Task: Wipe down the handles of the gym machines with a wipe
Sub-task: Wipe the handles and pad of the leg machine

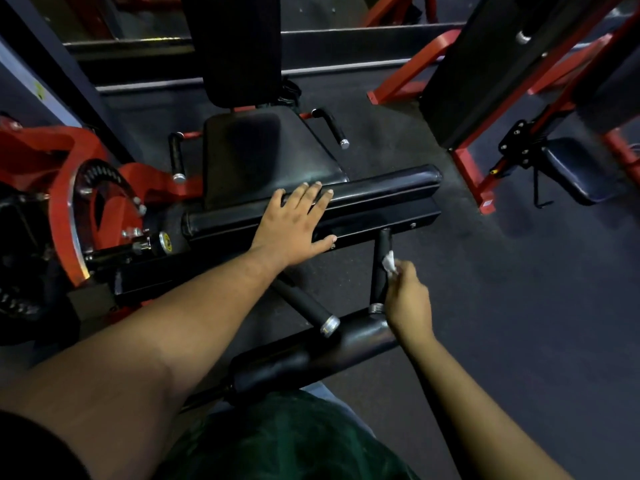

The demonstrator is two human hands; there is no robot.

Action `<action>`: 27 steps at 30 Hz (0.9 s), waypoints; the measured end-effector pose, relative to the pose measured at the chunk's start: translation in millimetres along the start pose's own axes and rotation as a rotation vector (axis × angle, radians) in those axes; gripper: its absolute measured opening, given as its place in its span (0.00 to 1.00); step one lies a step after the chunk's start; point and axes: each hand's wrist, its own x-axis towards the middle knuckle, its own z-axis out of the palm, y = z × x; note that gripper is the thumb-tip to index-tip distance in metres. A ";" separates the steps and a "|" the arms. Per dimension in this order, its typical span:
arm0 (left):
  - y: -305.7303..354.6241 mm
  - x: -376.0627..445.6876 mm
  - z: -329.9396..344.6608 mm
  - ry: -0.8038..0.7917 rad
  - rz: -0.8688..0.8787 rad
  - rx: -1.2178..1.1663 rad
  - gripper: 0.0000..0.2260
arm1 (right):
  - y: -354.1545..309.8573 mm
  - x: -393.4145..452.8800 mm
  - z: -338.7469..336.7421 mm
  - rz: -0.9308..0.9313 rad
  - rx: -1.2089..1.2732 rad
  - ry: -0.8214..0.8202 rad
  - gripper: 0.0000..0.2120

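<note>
While the machine's long padded roller [381,188] is steadied under the left hand [294,230], laid flat with fingers straight, the wiping of the right-hand handle [381,268] appears to be under way. A crumpled white wipe [389,263] is pinched in the right hand [408,296] and pressed against that handle's side. Next, the neighbouring handle [304,303] probably needs wiping.

A gym: black padded seat [256,150], red steel machine frames [408,71] (dark rubber floor [485,306] underneath).
</note>
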 end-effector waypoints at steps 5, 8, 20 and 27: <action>0.3 -2.2 -1.6 -0.003 0.000 -0.002 0.39 | -8.0 59.9 -4.2 -0.187 -0.250 -0.008 0.10; 0.0 -2.3 -1.3 0.007 0.001 0.001 0.39 | 7.7 56.1 -1.7 -0.361 -0.277 0.018 0.17; -0.3 -2.2 -1.9 0.011 -0.004 0.031 0.39 | 6.1 88.0 -18.1 -0.662 -0.563 0.058 0.17; -0.2 -1.5 -0.3 0.010 -0.005 0.018 0.40 | 10.9 32.5 -19.1 -0.608 -0.323 -0.039 0.14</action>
